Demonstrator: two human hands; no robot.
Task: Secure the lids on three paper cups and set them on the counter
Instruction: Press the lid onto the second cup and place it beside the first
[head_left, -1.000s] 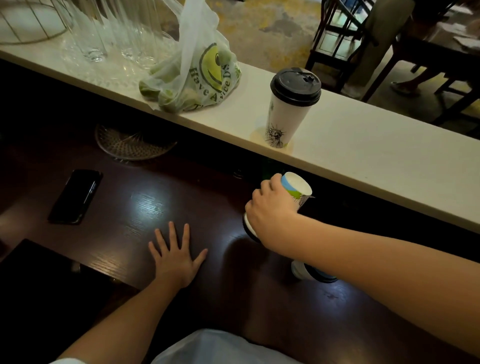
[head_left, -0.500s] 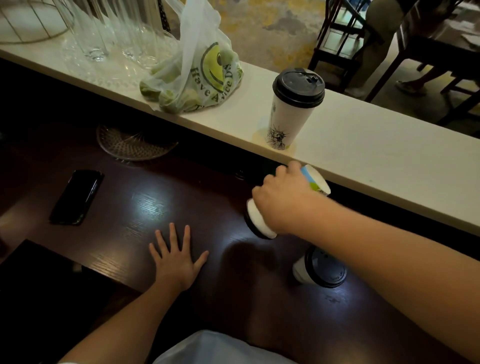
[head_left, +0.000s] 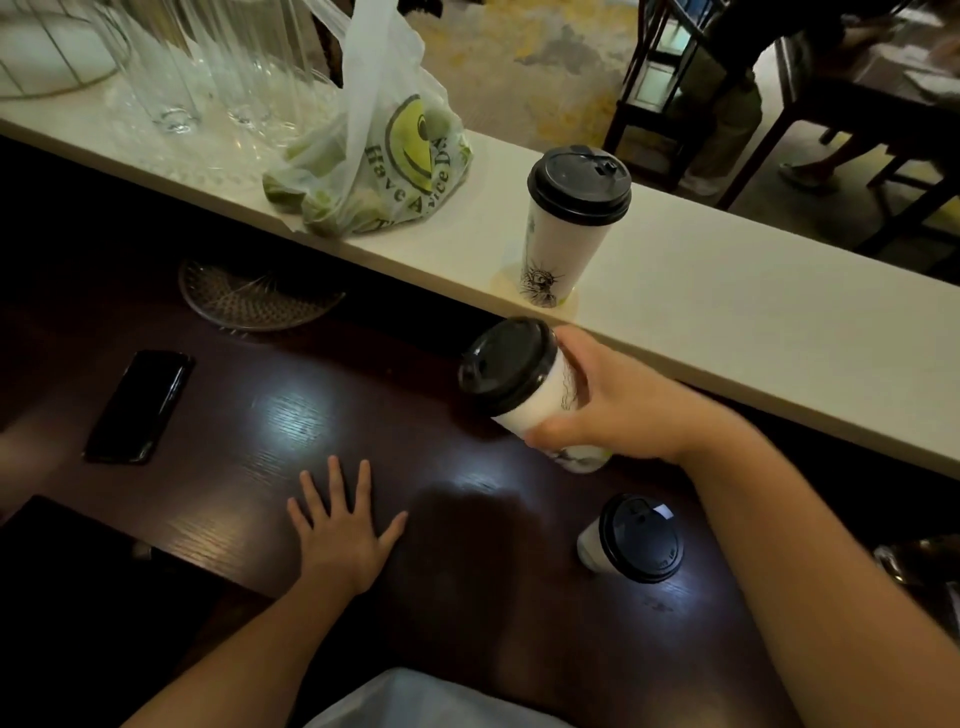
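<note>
A white paper cup with a black lid (head_left: 566, 228) stands upright on the white counter (head_left: 727, 312). My right hand (head_left: 618, 405) is wrapped around a second lidded cup (head_left: 519, 379), held tilted with its black lid facing up and left, just above the dark wooden table (head_left: 311, 410) below the counter's edge. A third lidded cup (head_left: 631, 538) lies on its side on the table, near my right forearm. My left hand (head_left: 340, 530) rests flat on the table, fingers spread, holding nothing.
A plastic bag of green fruit (head_left: 379, 166) and several clear glasses (head_left: 208, 67) stand on the counter at left. A black phone (head_left: 140, 405) and a glass dish (head_left: 254, 301) lie on the table. Chairs and a seated person are beyond the counter.
My right hand turned the cup it holds from bottom-up to lid-up and raised it slightly toward the counter. The left hand stayed flat.
</note>
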